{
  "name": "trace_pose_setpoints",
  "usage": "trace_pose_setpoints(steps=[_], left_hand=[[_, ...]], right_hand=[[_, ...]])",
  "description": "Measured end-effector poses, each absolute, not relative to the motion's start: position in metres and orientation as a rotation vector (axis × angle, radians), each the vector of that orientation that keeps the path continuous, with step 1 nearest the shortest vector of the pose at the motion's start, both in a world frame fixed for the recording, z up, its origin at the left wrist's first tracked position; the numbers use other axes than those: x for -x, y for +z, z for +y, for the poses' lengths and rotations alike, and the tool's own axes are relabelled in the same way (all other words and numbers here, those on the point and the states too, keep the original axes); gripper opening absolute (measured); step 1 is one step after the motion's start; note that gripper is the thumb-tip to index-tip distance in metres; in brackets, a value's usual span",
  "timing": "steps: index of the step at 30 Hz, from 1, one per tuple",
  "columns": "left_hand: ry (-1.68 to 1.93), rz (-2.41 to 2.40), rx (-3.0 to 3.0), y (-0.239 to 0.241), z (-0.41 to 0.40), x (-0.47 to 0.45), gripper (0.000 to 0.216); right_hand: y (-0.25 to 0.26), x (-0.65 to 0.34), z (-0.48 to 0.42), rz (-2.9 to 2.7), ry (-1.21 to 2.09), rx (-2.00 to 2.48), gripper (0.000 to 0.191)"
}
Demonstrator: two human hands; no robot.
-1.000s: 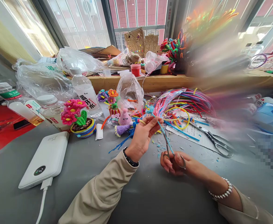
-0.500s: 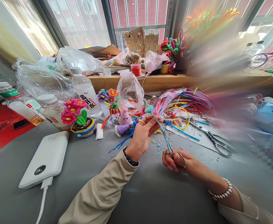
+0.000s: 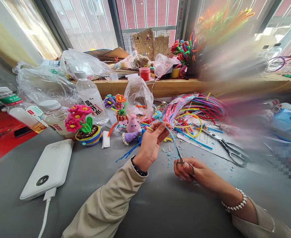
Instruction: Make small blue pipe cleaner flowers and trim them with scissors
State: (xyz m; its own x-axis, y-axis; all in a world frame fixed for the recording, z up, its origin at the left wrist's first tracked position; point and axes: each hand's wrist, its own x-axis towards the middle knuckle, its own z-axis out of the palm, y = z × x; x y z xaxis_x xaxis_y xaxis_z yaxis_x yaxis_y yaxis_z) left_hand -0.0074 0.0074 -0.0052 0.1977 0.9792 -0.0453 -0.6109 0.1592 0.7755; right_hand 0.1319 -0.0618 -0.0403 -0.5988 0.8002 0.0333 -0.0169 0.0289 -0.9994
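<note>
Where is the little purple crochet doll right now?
In the head view, the purple crochet doll lies on the grey table left of the left hand, between the pink flower pot and the pipe cleaners.

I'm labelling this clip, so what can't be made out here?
Head view only:
- Scissor blades: too small, and the right hand covers the handles.
- Windowsill items at right: smeared by blur.
- Patch by the right edge: pixelated.
- Power bank cable: cut by the bottom edge.

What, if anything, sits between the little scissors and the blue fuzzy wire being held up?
Nothing visible does. The left hand pinches the blue pipe cleaner at its top, and the small scissors in the right hand already meet its lower end. Only blue scraps lie on the table beneath.
</note>
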Motion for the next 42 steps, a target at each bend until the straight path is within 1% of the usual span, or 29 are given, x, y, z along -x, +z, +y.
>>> trace_pose_setpoints(steps=[6,10,12,15,17,25,37,42], left_hand=[[1.273,0.641,-0.685,-0.004,0.007,0.009,0.010],[1.258,0.626,-0.693,-0.002,0.007,0.010,0.009],[1.228,0.619,-0.695,-0.001,0.007,0.011,0.008],[1.139,0.636,-0.687,0.001,0.005,0.010,0.007],[1.054,0.639,-0.712,0.002,0.004,0.009,0.008],[0.815,0.677,-0.909,0.000,0.001,0.011,0.015],[0.812,0.713,-0.976,-0.002,0.002,0.010,0.017],[0.822,0.725,-0.984,-0.001,0.001,0.010,0.017]], right_hand=[[-0.044,-0.134,-0.061,-1.684,1.656,0.790,0.050],[-0.045,-0.135,-0.061,-1.750,1.663,0.788,0.056],[-0.042,-0.136,-0.062,-1.787,1.652,0.807,0.063],[-0.037,-0.137,-0.063,-1.851,1.630,0.844,0.083],[-0.035,-0.138,-0.063,-1.899,1.608,0.864,0.090],[-0.033,-0.136,-0.067,-1.993,1.532,0.828,0.084],[-0.034,-0.137,-0.066,-1.865,1.670,0.795,0.079],[-0.037,-0.135,-0.066,-1.779,1.707,0.759,0.073]])
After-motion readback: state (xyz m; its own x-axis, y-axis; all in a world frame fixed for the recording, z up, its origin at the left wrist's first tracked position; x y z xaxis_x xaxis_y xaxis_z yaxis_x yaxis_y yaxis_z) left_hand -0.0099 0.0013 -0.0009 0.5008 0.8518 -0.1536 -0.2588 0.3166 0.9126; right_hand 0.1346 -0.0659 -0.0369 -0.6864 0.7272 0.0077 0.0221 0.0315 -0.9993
